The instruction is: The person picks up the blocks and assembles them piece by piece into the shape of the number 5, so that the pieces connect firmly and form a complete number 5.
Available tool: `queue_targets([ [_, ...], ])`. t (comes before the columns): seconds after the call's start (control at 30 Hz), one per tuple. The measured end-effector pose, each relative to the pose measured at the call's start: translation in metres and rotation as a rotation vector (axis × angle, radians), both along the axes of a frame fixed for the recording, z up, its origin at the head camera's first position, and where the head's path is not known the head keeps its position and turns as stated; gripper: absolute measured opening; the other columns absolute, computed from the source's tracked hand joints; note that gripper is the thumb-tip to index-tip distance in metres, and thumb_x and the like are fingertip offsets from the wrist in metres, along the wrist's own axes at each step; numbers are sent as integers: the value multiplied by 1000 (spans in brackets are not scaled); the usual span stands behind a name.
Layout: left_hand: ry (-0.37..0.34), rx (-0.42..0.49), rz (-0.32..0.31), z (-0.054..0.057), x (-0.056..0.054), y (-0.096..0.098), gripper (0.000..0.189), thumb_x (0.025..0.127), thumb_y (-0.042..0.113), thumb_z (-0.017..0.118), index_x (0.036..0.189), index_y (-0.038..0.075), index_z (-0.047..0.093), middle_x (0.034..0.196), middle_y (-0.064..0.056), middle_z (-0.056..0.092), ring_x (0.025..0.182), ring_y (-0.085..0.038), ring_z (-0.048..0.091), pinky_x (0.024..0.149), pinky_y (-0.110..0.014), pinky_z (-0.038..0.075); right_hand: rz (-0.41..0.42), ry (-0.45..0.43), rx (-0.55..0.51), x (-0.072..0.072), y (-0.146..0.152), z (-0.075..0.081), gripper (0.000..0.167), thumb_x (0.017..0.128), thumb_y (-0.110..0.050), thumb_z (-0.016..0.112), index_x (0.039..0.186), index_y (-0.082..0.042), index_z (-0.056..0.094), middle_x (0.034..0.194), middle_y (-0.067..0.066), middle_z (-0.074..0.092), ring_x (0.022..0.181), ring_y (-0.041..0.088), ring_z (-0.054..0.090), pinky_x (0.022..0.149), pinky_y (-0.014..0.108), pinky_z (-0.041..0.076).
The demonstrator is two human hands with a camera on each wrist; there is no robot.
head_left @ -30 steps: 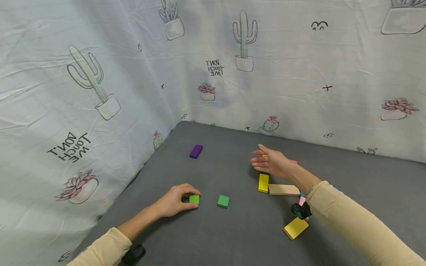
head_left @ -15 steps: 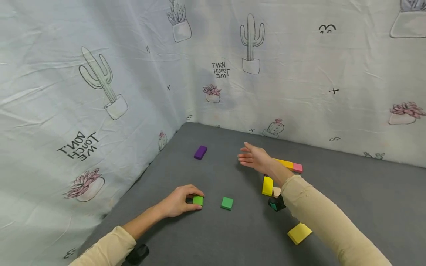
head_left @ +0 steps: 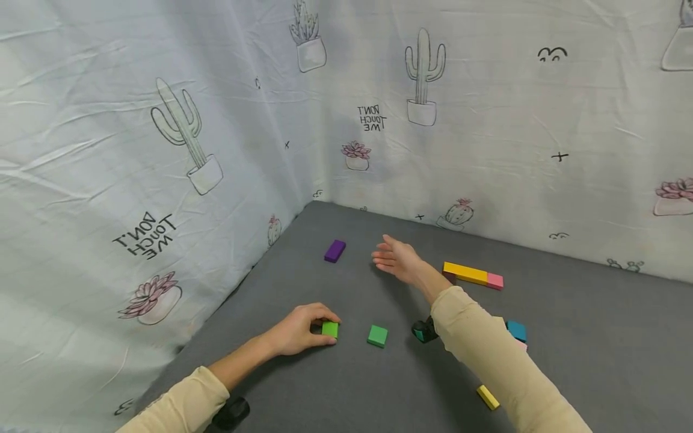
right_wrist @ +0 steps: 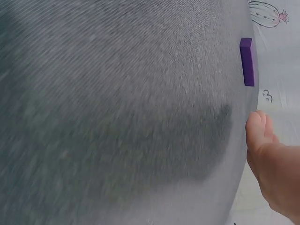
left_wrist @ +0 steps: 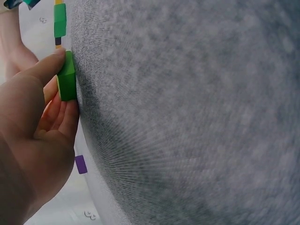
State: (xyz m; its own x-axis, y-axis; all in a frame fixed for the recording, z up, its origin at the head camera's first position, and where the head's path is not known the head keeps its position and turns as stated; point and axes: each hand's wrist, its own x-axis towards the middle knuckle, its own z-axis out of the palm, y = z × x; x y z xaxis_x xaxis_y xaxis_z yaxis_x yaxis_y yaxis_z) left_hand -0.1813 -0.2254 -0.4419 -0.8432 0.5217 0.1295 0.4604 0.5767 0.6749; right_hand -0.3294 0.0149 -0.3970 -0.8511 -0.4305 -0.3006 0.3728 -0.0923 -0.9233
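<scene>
My left hand point(head_left: 300, 329) pinches a light green block point(head_left: 329, 329) between thumb and fingers, low at the grey surface. In the left wrist view the thumb lies on one side of that green block point(left_wrist: 67, 77). A darker green block point(head_left: 377, 336) lies a short way to its right. My right hand point(head_left: 400, 260) is held above the surface with fingers extended and nothing in it. The nearest thing to it is a purple block point(head_left: 335, 251), to its left. In the right wrist view the purple block point(right_wrist: 247, 62) lies beyond the fingertips.
An orange-yellow block point(head_left: 465, 273) and a pink block point(head_left: 495, 281) lie end to end at the back right. A blue block point(head_left: 517, 331) and a yellow block point(head_left: 488, 397) are partly hidden by the right sleeve point(head_left: 487, 355). Printed cloth point(head_left: 487, 150) hangs behind.
My right hand has moved left, away from the coloured blocks and toward the purple one. The left hand keeps its pinch on the light green block. The whole view has shifted slightly.
</scene>
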Motion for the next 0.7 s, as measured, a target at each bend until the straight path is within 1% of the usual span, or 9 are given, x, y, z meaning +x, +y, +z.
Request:
queue_targets([
  [0.13, -6, -5, 2, 1, -1, 1, 31, 85, 22, 74, 111, 7, 67, 104, 2, 61, 90, -10, 57, 79, -26, 50, 6, -7, -29, -6, -11, -6, 59, 105, -35, 36, 146, 7, 27, 140, 26, 39, 128, 34, 41, 102, 35, 38],
  [0.2, -17, -2, 4, 1, -1, 2, 31, 85, 22, 74, 111, 7, 67, 104, 2, 61, 90, -9, 57, 80, -26, 50, 0, -26, -38, -8, -19, -7, 57, 106, -32, 32, 148, 5, 23, 144, 25, 34, 133, 34, 34, 106, 37, 33],
  [0.33, -27, -1, 6, 0, -1, 2, 31, 85, 22, 75, 111, 8, 66, 103, 3, 60, 90, -9, 57, 79, -26, 50, 17, -63, -94, -12, -33, -11, 58, 106, -32, 33, 150, 2, 18, 149, 23, 27, 137, 34, 26, 110, 39, 27],
  [0.43, -31, 3, 5, -1, -1, 1, 31, 85, 22, 74, 111, 8, 66, 103, 3, 60, 90, -9, 57, 79, -26, 50, 42, -74, -118, -14, -42, -13, 59, 106, -33, 34, 151, -1, 14, 152, 20, 21, 139, 33, 20, 111, 40, 23],
  [0.57, -41, 10, 9, -1, -1, 1, 31, 85, 22, 74, 111, 8, 66, 104, 3, 60, 92, -9, 57, 81, -26, 50, 73, -52, -108, -17, -52, -17, 60, 106, -33, 33, 152, -4, 9, 155, 18, 16, 141, 32, 16, 112, 40, 21],
  [0.7, -42, 12, 9, -1, -1, 0, 31, 85, 22, 74, 111, 8, 67, 104, 3, 61, 92, -9, 57, 81, -26, 50, 71, -38, -114, -21, -59, -22, 60, 106, -34, 32, 153, -6, 8, 155, 19, 16, 141, 32, 16, 112, 41, 21],
])
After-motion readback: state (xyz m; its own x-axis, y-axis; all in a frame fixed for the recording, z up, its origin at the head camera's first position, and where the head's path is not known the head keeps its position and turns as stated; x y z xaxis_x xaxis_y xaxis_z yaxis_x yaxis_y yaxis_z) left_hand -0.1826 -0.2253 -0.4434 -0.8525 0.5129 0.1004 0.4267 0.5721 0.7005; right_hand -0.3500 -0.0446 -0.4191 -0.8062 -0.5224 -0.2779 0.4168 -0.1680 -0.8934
